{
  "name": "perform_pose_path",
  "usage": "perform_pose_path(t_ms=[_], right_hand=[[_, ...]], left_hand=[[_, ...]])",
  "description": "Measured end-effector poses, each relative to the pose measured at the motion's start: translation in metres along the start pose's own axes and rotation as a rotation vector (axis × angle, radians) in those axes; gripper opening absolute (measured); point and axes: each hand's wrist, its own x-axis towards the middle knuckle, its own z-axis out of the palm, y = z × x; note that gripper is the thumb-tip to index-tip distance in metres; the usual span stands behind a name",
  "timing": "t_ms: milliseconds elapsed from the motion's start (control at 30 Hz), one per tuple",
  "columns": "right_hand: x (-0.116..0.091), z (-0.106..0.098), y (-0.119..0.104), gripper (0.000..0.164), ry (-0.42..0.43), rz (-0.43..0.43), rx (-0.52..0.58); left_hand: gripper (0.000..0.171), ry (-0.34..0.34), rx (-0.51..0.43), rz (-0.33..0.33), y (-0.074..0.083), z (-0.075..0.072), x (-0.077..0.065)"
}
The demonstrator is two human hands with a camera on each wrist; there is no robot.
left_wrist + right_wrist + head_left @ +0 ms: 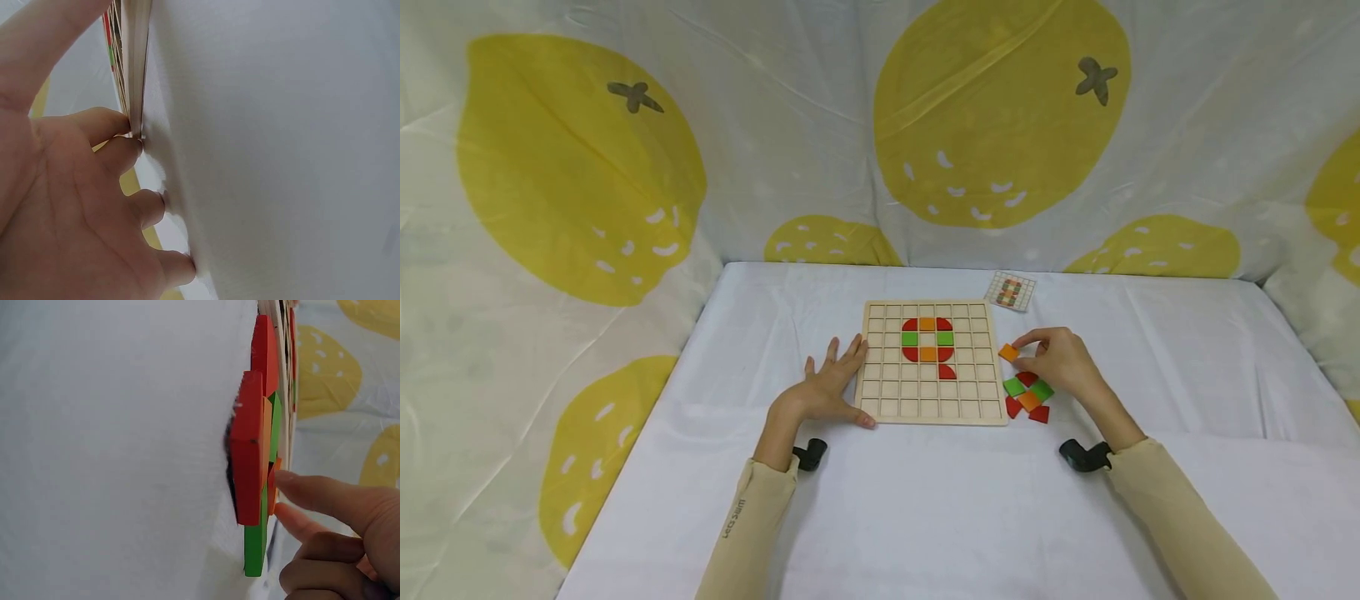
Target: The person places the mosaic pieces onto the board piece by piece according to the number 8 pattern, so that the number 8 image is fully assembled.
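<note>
Head view: white tabletop (940,508), lemon-print cloth (797,142) behind (creased); left hand (826,388) splayed, right hand (1062,360) pinching orange tile (1007,352).

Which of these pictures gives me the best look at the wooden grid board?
The head view: it shows nearly all of the wooden grid board's face from above. The left wrist view catches only part of its edge, and the right wrist view just a thin sliver behind loose pieces.

Left hand (827,392) splayed, right hand (1062,359) pinching.
</note>
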Motion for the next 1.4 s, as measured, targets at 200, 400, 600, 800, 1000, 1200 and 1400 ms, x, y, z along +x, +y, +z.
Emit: perform_pose_path(t_ms=[200, 400, 600, 800, 1000, 1200, 1400], right_hand=[[0.003, -0.002, 0.001, 0.035, -0.036, -0.01, -0.014], [0.001, -0.005, 0.006, 0.033, -0.057, -0.023, -0.014], [0.001, -0.004, 0.012, 0.032, -0.021, -0.031, -0.006], [-0.001, -0.003, 0.008, 0.031, -0.016, -0.056, 0.03], [-0.006, 0.007, -0.011, 0.029, -0.062, -0.143, 0.114], [-0.006, 0.031, -0.034, 0.026, -0.109, -0.227, 0.177], [-0.004, 0.051, -0.051, 0.024, -0.129, -0.22, 0.201]], left_hand=[[0.133, 0.003, -0.02, 0.006, 0.0, -0.001, 0.0], [0.133, 0.004, -0.018, 0.001, 0.0, 0.0, -0.001], [0.134, 0.004, -0.021, 0.0, -0.002, 0.001, 0.0], [0.134, 0.005, -0.02, -0.002, -0.002, 0.001, 0.0], [0.134, 0.01, -0.023, 0.0, -0.002, 0.001, 0.001], [0.134, 0.012, -0.008, -0.002, -0.002, 0.001, 0.002], [0.134, 0.01, 0.001, -0.002, -0.003, 0.001, 0.003]])
